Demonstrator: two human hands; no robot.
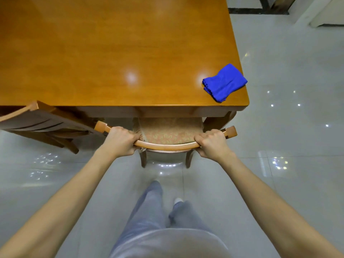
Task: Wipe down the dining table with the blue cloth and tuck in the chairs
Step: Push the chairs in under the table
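Glossy dining table (111, 53) bears a blue cloth (224, 82); left hand (121, 140) and right hand (212, 143) grip the chair rail (167, 146).

A bare-armed person wears a pale top (167, 244), blue-grey trousers (147, 207), white footwear (177, 200).

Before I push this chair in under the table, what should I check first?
1. Grip: left hand holds the top rail of the chair: ok.
2. Grip: right hand holds the same rail: ok.
3. Line-up: seat is partly under the table, between its legs: ok.
4. Gap to the other chair, angled close by the rail's left end: cannot tell.
5. Blue cloth lies at the table's right corner, one tip at the rim, so a jolt might drop it: not ok.
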